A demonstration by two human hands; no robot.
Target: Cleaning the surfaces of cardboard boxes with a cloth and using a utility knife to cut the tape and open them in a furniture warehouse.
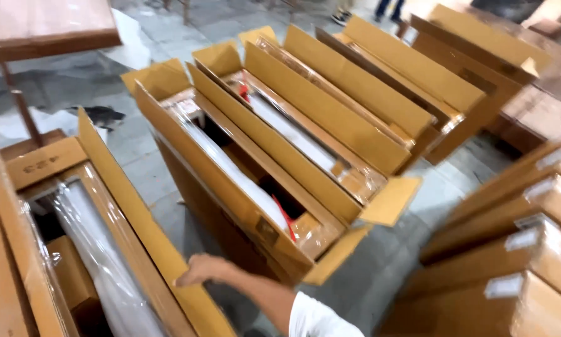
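The right hand [202,269] rests on the long flap [137,218] of the open carton [49,163], fingers curled over its edge; how tightly is unclear. The left hand is out of frame. Beyond the carton, more cartons [305,125] stand on grey concrete floor [380,262].

Tan-brown cardboard boxes [274,150] hold clear-wrapped wooden frames [230,168], with what looks like red strips [285,218], beside a white sleeve [315,318]
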